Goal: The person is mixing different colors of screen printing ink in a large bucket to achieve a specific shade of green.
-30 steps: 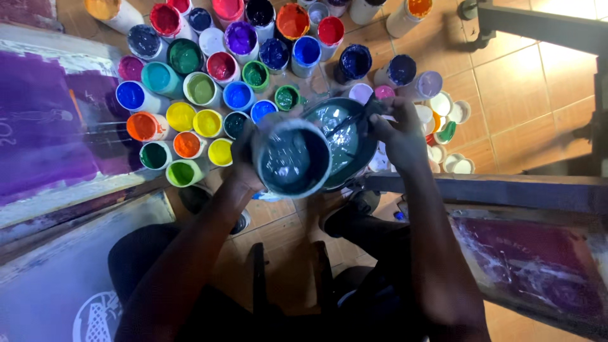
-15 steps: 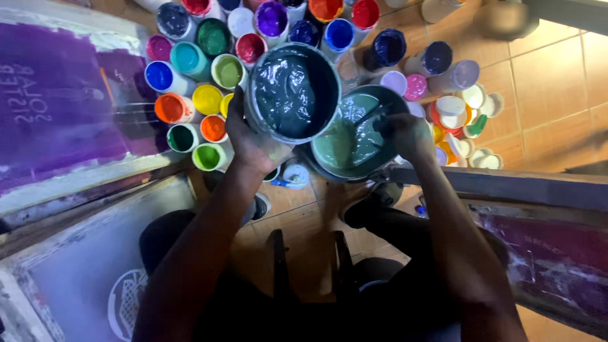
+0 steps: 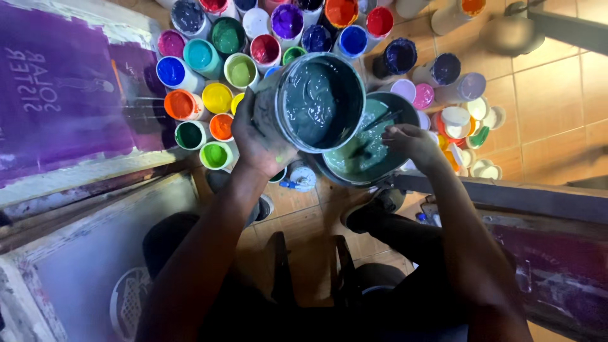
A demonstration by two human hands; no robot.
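The left hand (image 3: 259, 136) gripped a tub (image 3: 313, 101) of dark teal paint by its side and held it tilted over the rim of a bucket (image 3: 364, 149) of paler green paint, as if so its thick contents could slide in, while the right hand (image 3: 411, 142) was closed on a thin stick (image 3: 380, 120) reaching into that bucket. Open pots (image 3: 209, 95) of many colours crowded the tiled floor (image 3: 551, 107) around them, with a purple printing screen (image 3: 57, 88) leaning at the left.

Support surface: brown tiled floor (image 3: 544, 95). Directly on it: clustered open paint pots (image 3: 209, 76), a teal paint bucket (image 3: 364, 155), possibly loose lids (image 3: 472, 117).
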